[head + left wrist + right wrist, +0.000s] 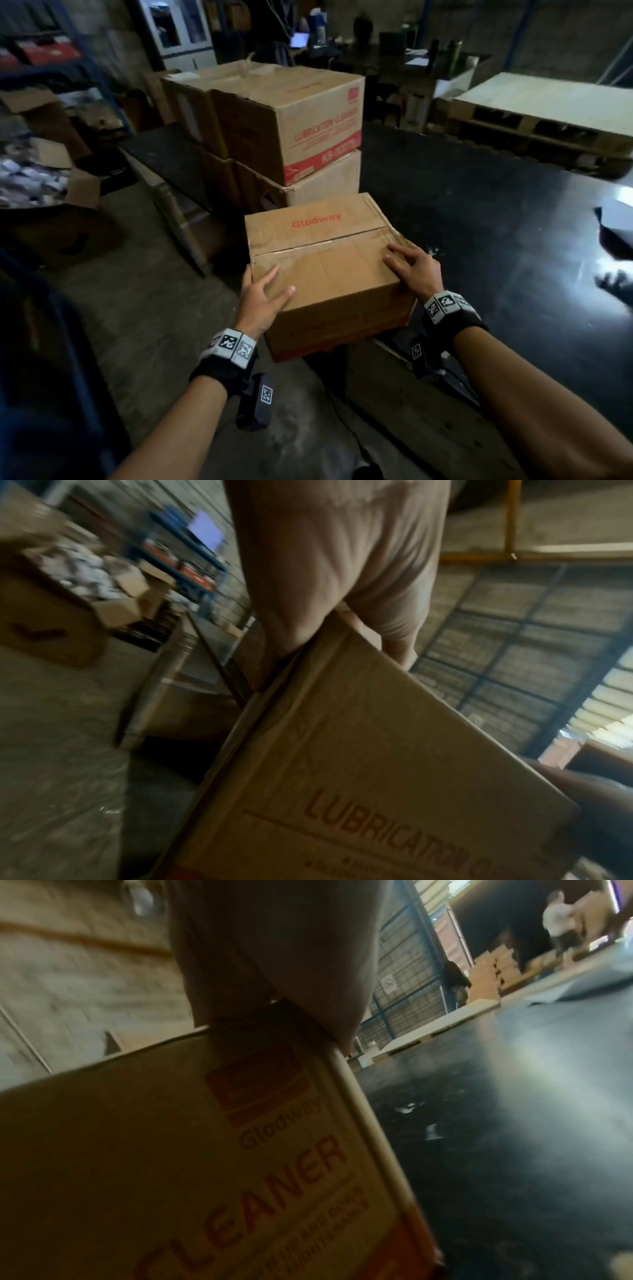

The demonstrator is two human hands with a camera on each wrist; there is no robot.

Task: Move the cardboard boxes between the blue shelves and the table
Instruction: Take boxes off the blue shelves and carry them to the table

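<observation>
A brown cardboard box [318, 246] printed "Glodway" sits at the near corner of the black table [479, 222], its front hanging past the edge. My left hand [263, 298] grips its near left corner, thumb on top and fingers down the side. My right hand [414, 267] lies flat on the top right edge with fingers spread. The left wrist view shows the left hand [325, 574] clamped on the edge of the box [377, 750]. The right wrist view shows the right hand's palm [274, 947] over a corner of the box [171, 1150]. Blue shelves [51, 78] stand at the far left.
Behind the held box, a stack of larger cardboard boxes [291, 120] stands on the table's left end. Open cartons with white items [34, 178] crowd the floor at left. A wooden pallet [548, 113] lies at the back right. A dark object [616, 226] sits at the table's right edge.
</observation>
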